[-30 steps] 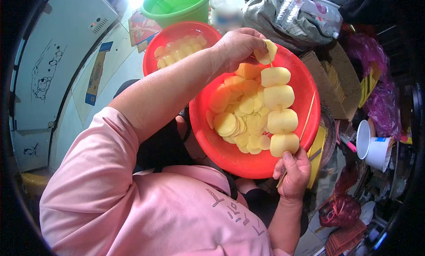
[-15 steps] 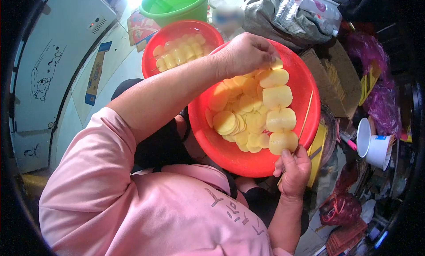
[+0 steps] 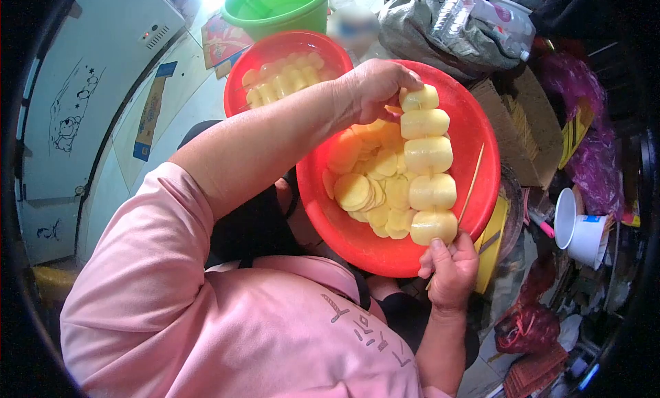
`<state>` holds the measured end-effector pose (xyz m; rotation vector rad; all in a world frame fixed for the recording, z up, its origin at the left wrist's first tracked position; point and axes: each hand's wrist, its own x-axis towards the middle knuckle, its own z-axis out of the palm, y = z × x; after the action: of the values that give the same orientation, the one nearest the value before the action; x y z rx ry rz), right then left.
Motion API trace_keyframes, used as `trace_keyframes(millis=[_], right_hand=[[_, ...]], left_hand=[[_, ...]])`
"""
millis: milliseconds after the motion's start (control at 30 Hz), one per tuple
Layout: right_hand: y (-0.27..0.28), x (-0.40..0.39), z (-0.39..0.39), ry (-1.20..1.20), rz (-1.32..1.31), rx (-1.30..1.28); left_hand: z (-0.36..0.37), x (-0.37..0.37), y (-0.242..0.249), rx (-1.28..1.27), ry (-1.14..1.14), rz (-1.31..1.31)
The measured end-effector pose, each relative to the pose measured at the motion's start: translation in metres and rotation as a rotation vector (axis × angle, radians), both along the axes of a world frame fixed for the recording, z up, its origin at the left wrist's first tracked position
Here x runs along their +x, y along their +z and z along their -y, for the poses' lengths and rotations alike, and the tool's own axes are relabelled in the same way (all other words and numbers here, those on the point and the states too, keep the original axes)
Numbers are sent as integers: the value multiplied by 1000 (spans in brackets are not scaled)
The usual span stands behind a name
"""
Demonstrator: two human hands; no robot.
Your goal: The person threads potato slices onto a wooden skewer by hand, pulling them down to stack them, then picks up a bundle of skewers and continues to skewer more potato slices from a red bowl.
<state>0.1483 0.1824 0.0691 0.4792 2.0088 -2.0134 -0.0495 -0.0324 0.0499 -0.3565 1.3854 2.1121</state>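
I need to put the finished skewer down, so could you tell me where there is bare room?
Bare floor shows left of the small red basin, up to the white appliance. The large red basin has a bare right wall beside a loose stick. Right of it, boxes, bags and a white cup crowd everything.

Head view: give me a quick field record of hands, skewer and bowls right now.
left hand: fingers on the top potato slice of the skewer
right hand: gripping the skewer's lower end
skewer: five potato slices threaded, held above the large red bowl
large red bowl: holds loose potato slices; a bare stick leans on its right rim
small red bowl: holds finished skewers
green bucket: behind the small red bowl
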Motion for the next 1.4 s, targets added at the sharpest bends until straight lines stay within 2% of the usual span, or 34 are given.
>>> trace_keyframes(millis=[167, 233, 467, 667, 967, 1167, 1233, 1267, 1367, 1400], right_hand=[[-5, 2, 1, 9, 1, 8], [-5, 1, 1, 10, -5, 20], [-5, -1, 2, -12, -1, 21], [-3, -6, 2, -34, -5, -58], [-2, -5, 6, -35, -6, -38], [-4, -9, 2, -30, -45, -69], [-6, -8, 1, -41, -44, -78], [-6, -8, 1, -52, -41, -89], [-5, -7, 4, -67, -31, -97], [-6, -7, 4, -67, -31, -97]], left_hand=[[-7, 10, -5, -64, -55, -5], [-12, 16, -7, -164, -2, -143], [-19, 24, 0, -120, -25, -99], [-26, 28, 5, -8, 18, -181], [-27, 35, 1, -21, -17, -210], [-32, 37, 2, -136, 47, -251], [-34, 44, 3, 20, 52, -93], [-36, 47, 4, 23, 50, -96], [-37, 59, 3, 204, -140, 73], [-39, 61, 1, 261, -112, 79]])
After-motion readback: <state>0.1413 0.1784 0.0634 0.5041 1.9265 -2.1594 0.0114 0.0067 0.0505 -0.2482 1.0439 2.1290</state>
